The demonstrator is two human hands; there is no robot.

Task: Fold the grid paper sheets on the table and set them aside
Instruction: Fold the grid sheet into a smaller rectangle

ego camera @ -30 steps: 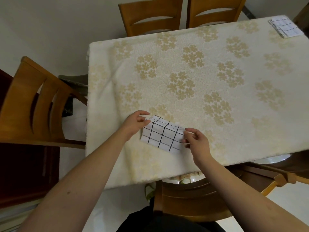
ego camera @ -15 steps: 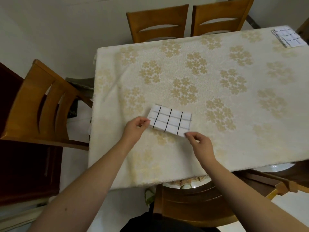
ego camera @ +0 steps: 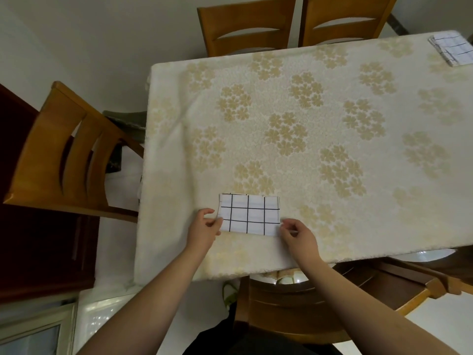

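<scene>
We see a folded grid paper sheet (ego camera: 249, 214) lying flat near the near edge of the table (ego camera: 332, 124), its long axis running left to right, almost parallel with that edge, the right end tipped very slightly nearer. Our left hand (ego camera: 204, 228) pinches the sheet's near-left corner between thumb and curled fingers; our right hand (ego camera: 298, 235) pinches the near-right corner in the same way. The sheet's left edge curls up a little off the cloth. At the far right corner of the table a stack of folded grid sheets (ego camera: 453, 48) lies well apart from our hands, partly cut off by the frame. Wooden chairs (ego camera: 245, 26) stand around the table.
</scene>
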